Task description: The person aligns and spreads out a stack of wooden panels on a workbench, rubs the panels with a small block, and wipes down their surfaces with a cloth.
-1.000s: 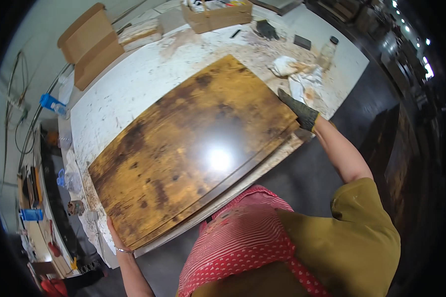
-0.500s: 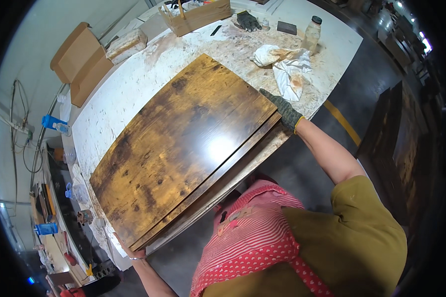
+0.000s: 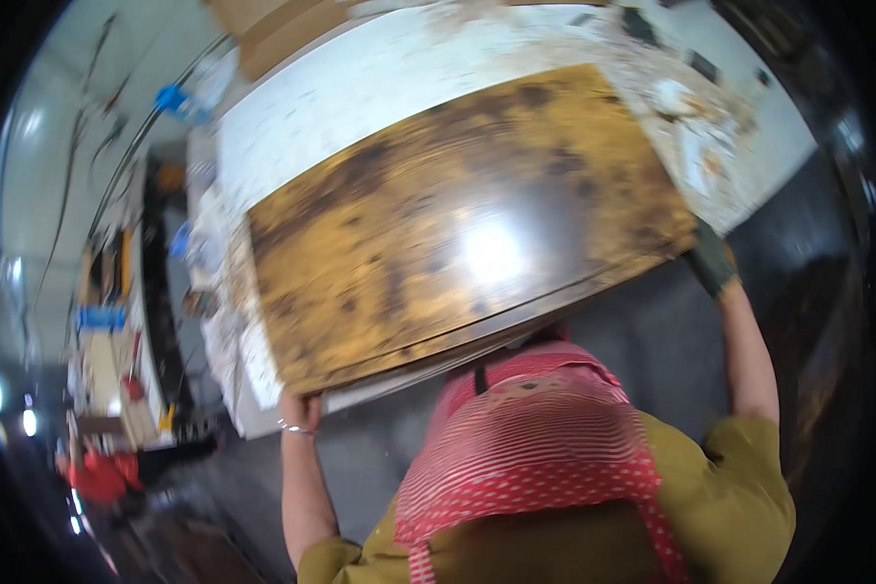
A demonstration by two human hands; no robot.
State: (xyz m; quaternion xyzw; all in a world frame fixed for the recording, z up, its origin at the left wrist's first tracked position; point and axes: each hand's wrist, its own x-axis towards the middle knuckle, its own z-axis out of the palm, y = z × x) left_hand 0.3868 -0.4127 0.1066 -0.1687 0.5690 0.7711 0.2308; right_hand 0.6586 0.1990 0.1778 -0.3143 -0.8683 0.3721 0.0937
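Note:
A large glossy wood-grain panel [image 3: 389, 243], mottled brown and gold, lies across the white worktable [image 3: 302, 127], its near edge out past the table's edge. A narrow strip along that near edge looks like a second layer; whether it is a separate panel I cannot tell. My bare left hand [image 3: 300, 411], with a bracelet at the wrist, grips the near left corner, most fingers hidden under it. At the right corner my right hand [image 3: 715, 261], in a dark glove, holds the panel's edge, its fingers partly hidden.
Beyond the panel's right end lie a stained white cloth [image 3: 696, 146], a dark block [image 3: 703, 66] and a dark glove [image 3: 639, 26]. Cardboard [image 3: 282, 34] stands at the far left. A person in red [image 3: 105, 477] is at the lower left, near another bench.
My view has swung leftward, and the panel now lies more level across it. Both hands keep hold of its corners. The person in red shows more fully.

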